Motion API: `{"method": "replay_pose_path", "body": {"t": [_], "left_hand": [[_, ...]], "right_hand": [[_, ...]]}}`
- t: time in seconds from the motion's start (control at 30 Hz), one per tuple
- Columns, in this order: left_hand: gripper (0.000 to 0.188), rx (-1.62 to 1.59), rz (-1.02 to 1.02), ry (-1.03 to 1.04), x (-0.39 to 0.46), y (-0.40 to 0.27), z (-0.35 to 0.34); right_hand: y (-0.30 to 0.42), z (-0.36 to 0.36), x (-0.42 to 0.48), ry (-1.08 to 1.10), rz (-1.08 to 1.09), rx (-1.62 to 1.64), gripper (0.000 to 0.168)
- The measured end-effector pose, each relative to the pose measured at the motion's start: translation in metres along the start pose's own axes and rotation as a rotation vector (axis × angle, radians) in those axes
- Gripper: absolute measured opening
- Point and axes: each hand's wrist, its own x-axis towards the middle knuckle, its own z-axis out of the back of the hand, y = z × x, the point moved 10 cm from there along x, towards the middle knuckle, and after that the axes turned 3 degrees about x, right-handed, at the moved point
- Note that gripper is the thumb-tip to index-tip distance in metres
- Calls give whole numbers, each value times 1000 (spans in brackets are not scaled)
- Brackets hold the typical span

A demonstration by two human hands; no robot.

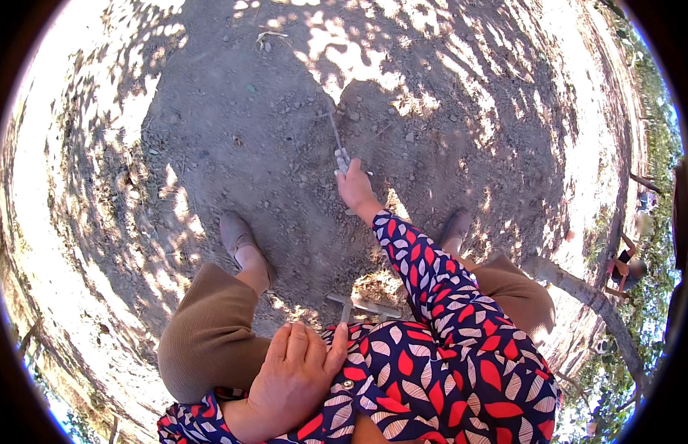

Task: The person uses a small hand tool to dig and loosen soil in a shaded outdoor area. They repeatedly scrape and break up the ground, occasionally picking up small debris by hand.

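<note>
My right hand [356, 186] reaches forward, low over the dirt ground, closed around the near end of a thin grey stick-like tool [336, 132]. Its far tip points away from me towards the soil, and whether it touches is hard to tell. Pale, lumpy shapes [342, 159] show at my fingertips, too blurred to name. My left hand [293, 366] rests palm down against my lap and the patterned shirt [399, 355], thumb spread from the fingers, holding nothing.
My shoes [238, 233] stand wide apart on stony dirt. Between my knees shows a grey bar frame [372, 307], partly hidden by the shirt. A bare branch [593, 299] curves along the right. Beyond it, a person [624, 266] is at the far right edge.
</note>
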Motion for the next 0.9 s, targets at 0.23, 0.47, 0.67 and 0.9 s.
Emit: {"method": "replay_pose_path", "body": {"t": [0.23, 0.47, 0.67, 0.9], "left_hand": [[53, 34, 8, 12, 3, 4, 0], [50, 5, 7, -21, -3, 2, 4], [48, -29, -23, -31, -2, -4, 2], [54, 36, 35, -7, 9, -6, 6]], "right_hand": [[75, 55, 135, -85, -68, -130, 49], [0, -29, -53, 127, -12, -149, 42], [-53, -53, -152, 259, -28, -100, 37], [16, 43, 35, -150, 108, -77, 43]]}}
